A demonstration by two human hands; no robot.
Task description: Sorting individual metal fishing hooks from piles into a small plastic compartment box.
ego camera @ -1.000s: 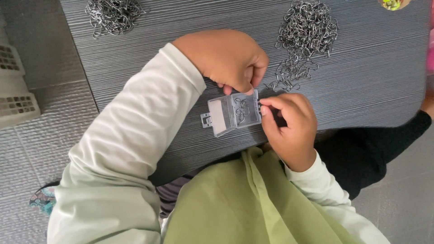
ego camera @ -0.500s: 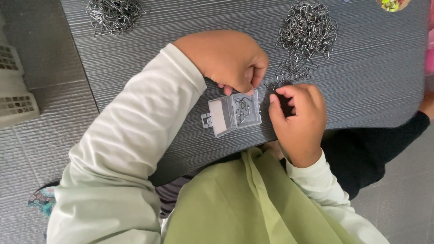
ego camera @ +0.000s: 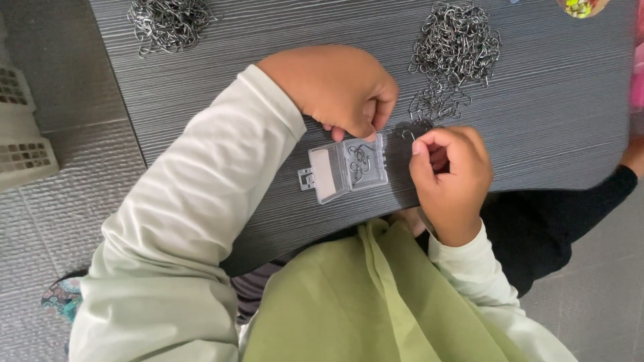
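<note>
Two heaps of metal hooks [ego camera: 456, 53] lie along the far edge of a dark grey table [ego camera: 557, 134] above tiled floor. Near its front edge, the left hand [ego camera: 335, 90] pinches an open clear box [ego camera: 349, 166]; the right hand [ego camera: 451, 175], curled, pinches one hook [ego camera: 407, 135] just beside it.

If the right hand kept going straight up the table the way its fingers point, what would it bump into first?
Most likely the big pile of metal hooks just beyond the right hand; its nearest loose hooks lie right ahead.

A single head-worn camera looks almost straight down, close over the person's own arms and lap, taking in the near edge of the dark grey counter [ego camera: 537, 134] and tiled floor [ego camera: 60, 221] at left.
</note>
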